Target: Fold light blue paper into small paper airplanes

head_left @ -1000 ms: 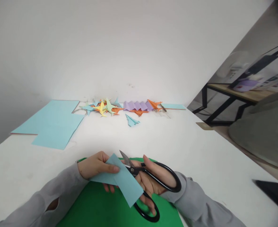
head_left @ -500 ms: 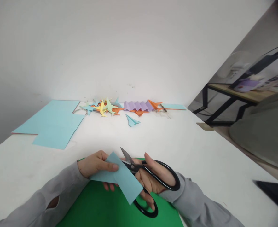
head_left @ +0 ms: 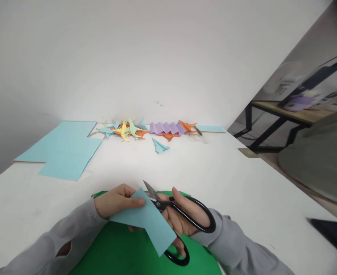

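Observation:
Between the thumb and fingers of my left hand (head_left: 118, 201) is a folded piece of light blue paper (head_left: 157, 229). One part of it slants down to the right, and another part runs left under the hand. My right hand (head_left: 182, 217) grips black-handled scissors (head_left: 159, 205), with thumb and fingers through the two loops. The scissor blades are spread, one pointing up above the paper and the other partly hidden behind it. Beneath both hands lies something green (head_left: 114, 252), perhaps a sheet or cloth.
Large light blue sheets (head_left: 68, 147) lie at the table's left. Along the wall sit several folded paper figures (head_left: 128, 129), a pleated purple paper (head_left: 167, 128) and a blue strip (head_left: 213, 129). Nearer is a blue paper plane (head_left: 159, 146). A wooden-topped desk (head_left: 294, 110) stands beyond, right.
The blue paper's lower end has shifted slightly down and right. The scissors have moved a little left, their blades still spread. Both hands keep their grip.

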`<state>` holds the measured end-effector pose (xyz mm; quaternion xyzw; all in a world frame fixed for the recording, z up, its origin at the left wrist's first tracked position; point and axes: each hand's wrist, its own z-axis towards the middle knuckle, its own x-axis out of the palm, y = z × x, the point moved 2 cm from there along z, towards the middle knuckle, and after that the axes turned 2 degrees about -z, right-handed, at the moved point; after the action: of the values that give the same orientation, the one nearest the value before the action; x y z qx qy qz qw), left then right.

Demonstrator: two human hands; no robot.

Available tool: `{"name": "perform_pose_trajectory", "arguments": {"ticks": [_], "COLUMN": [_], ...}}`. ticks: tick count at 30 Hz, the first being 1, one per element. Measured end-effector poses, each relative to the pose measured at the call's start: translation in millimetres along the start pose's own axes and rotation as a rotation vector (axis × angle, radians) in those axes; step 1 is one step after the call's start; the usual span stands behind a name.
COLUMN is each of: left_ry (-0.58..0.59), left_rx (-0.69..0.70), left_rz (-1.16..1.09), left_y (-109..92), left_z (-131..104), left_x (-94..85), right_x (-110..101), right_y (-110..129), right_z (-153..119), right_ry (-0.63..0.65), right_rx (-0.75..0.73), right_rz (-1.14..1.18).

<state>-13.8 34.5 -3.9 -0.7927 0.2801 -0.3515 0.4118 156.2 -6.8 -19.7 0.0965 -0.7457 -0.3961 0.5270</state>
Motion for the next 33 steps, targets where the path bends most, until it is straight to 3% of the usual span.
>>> {"name": "perform_pose_trajectory", "arguments": {"ticks": [4,15,23,33], "left_ry": [0.004,0.015,0.014,0.008], "left_rx": [-0.006,0.001,0.007,-0.047], "left_rz": [-0.005,-0.06,-0.098,-0.039], "left_y": [2.2,3.2,2.1,2.2], "left_z": [0.9,2.0,1.9,-1.1], "left_x": [-1.5,-2.5,-4.1,-0.9], "right_x": [1.1,-7.5,1.9,-3.3], "right_y": [-2.0,1.8,5.6,-3.4], "right_z": [0.9,-1.9,-0.2,-0.6], "right_ry": [-0.004,-0.087,-0.048,-0.033], "right_rx": [-0.036,0.062,-0.016,-0.012], "right_rz": [-0.016,-0.033,0.027,-0.047]}}
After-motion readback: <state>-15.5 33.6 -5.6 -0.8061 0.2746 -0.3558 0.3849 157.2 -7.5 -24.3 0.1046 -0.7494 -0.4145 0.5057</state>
